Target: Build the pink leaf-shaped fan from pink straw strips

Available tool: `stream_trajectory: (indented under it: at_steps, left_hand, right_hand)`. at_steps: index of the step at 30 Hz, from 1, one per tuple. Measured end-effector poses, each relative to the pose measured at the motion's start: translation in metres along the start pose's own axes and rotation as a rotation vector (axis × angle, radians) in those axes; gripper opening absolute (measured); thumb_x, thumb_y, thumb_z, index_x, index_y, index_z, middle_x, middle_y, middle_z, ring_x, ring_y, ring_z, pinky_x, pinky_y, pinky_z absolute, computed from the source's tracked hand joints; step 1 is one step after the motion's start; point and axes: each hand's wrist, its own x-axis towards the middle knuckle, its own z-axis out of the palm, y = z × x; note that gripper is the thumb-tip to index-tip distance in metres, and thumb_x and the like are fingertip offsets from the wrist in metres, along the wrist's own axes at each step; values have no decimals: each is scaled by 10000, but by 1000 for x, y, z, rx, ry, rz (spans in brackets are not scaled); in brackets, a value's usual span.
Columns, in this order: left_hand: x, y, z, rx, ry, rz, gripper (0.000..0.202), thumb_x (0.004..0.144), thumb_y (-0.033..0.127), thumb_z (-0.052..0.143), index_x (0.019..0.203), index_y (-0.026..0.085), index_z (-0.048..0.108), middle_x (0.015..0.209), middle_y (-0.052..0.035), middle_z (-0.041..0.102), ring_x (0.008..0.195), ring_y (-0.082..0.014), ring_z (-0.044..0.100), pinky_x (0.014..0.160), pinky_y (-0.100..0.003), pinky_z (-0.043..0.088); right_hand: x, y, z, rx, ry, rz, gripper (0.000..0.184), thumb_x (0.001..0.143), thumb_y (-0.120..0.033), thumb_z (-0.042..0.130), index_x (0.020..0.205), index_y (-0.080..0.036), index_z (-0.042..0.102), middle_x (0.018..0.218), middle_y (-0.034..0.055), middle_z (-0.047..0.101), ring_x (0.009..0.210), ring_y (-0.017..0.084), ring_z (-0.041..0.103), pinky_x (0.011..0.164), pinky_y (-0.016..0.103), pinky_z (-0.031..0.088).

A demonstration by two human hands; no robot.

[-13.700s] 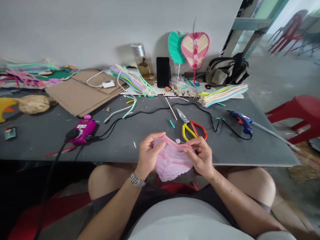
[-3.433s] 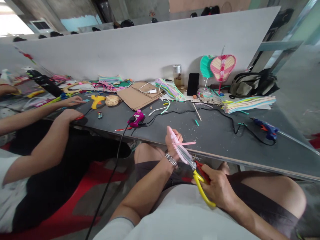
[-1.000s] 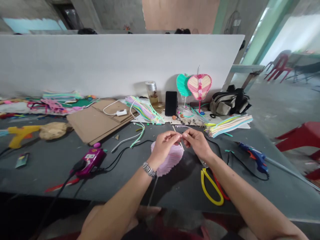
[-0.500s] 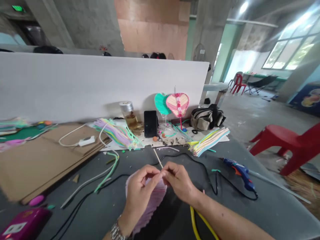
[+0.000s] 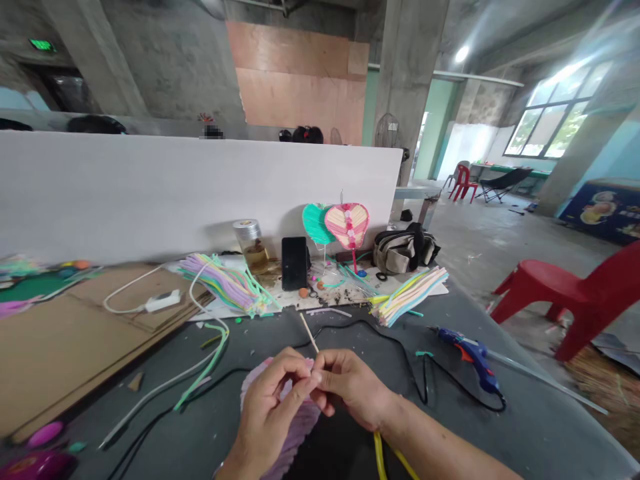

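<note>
My left hand [image 5: 267, 410] is closed on a pink fan-shaped piece made of straws [image 5: 295, 430], which it holds over the grey table [image 5: 350, 333]. Thumb and fingers of my right hand [image 5: 350, 387] pinch the top edge of the same piece, right against the left fingertips. A thin wooden stick [image 5: 309, 332] lies on the table just beyond the fingers. A yellow scissors handle [image 5: 383, 453] shows under my right wrist.
Bundles of coloured straws [image 5: 227, 283] [image 5: 410, 293], a jar [image 5: 253, 247], a phone [image 5: 294, 262], two finished fans [image 5: 345, 225] and a bag [image 5: 403, 247] line the white partition. A blue glue gun [image 5: 470, 353] with black cable lies right, cardboard [image 5: 60, 340] left, a red chair [image 5: 565, 293] beyond.
The camera has tilted up, so hands and table sit lower in view. Both hands stay pinched together on the pink piece. Earlier my right hand had held the scissors, which now lie on the table.
</note>
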Motion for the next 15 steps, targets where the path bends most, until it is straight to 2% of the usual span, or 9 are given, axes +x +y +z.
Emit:
stream_trajectory:
  at_steps: [5,7,12,15]
  left_hand:
    - [-2,-2,-1,-86,-109,-67,267,960,356,651,740,209,615,703,17,623,700,-139,663,718,-237,531]
    - [-2,-1,0,-120,-116,-74,275,961,362,654,736,208,617,697,17,626,698,-140,669,747,-245,544]
    - [-2,2,2,-100,18,-50,214,895,348,733,743,206,681,718,-2,647,695,-145,669,708,-229,553]
    - [-2,-2,1,-114,47,-96,201,855,376,766,770,199,722,776,-30,684,717,-166,684,690,-247,569]
  right_hand:
    - [0,-2,-3,70,-47,80,568,591,-573,957,741,-151,609,523,-43,603,423,57,497,430,174,385]
    - [0,-3,-4,85,-62,89,559,603,-565,955,745,-150,609,523,-39,610,417,56,500,427,175,381]
    - [0,-3,-4,88,-58,61,558,630,-580,940,740,-156,594,532,-44,605,431,55,502,432,176,379]
    - [0,-2,-4,43,-43,37,573,622,-602,934,735,-161,586,530,-54,591,434,52,493,437,175,381]
